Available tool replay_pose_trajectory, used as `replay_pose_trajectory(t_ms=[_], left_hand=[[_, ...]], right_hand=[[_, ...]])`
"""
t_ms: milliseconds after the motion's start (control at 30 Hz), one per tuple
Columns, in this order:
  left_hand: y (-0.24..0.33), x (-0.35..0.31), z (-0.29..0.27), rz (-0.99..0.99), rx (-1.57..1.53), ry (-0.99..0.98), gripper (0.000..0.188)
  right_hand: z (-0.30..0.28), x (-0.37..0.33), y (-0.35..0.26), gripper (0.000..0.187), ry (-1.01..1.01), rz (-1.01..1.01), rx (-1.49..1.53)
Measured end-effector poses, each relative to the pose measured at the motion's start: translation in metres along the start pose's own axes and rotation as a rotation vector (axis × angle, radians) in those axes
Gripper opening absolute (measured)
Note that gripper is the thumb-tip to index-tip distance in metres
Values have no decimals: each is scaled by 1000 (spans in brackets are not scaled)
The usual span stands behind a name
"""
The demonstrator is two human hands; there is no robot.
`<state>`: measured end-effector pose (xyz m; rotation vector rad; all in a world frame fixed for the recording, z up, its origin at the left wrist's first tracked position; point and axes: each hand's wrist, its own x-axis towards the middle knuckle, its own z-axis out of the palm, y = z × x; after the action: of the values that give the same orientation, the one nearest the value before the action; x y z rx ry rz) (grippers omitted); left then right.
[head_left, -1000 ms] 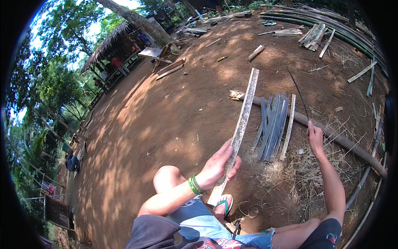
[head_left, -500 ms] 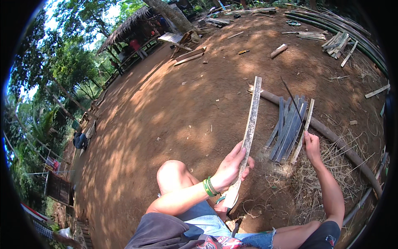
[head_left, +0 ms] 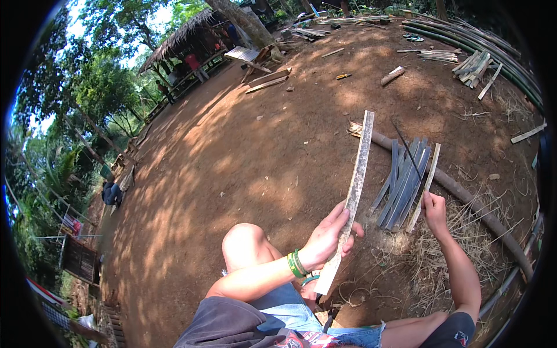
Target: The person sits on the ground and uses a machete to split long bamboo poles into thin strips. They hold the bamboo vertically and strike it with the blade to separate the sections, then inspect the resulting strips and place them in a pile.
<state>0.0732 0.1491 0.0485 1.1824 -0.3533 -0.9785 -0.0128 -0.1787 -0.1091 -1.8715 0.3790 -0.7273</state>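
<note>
My left hand (head_left: pixel 325 238) grips a long flat bamboo strip (head_left: pixel 360 165) with a mottled grey face and pale edge. The strip stands tilted in front of me, its lower end near my lap. Over to the right, my right hand (head_left: pixel 435 213) is closed on the handle end of a long, thin, dark-bladed knife (head_left: pixel 409 152), which points up and to the left. The handle itself is hidden by the fingers. Beneath the blade lies a pile of grey bamboo strips (head_left: pixel 400 194), with a paler strip (head_left: pixel 428 177) along its right side.
A wooden pole (head_left: pixel 487 214) runs slantwise under the pile. Pale shavings (head_left: pixel 458 249) cover the ground by my right forearm. Farther off lie a yellow-handled tool (head_left: pixel 343 76), a short log (head_left: pixel 393 75), split strips (head_left: pixel 473 66) and long green poles (head_left: pixel 464 39). A thatched shelter (head_left: pixel 180 43) stands far left.
The strip in my left hand has shifted slightly right, and its lower end has turned a little. My right hand has moved slightly downward with the knife.
</note>
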Motion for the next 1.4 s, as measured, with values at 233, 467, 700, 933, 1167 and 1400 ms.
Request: replay_pose_trajectory(t_ms=[233,467,700,933,1167,1400], left_hand=[[-1,-1,2,10,-32,43,38],[0,-2,2,4,-17,31,37],[2,-3,4,-9,14,26,41],[2,-3,2,-1,17,29,43],[2,-4,3,-3,29,39,45],[3,-4,3,-10,24,45,46]], right_hand=[[0,-3,-6,55,-27,-8,-1],[1,-4,-17,55,-25,-22,-17],[0,-6,-16,55,-14,-23,-29],[3,-6,-13,55,-25,-35,-56],[4,-6,-9,54,-38,-34,-71],[5,-7,-11,54,-45,-32,-73]])
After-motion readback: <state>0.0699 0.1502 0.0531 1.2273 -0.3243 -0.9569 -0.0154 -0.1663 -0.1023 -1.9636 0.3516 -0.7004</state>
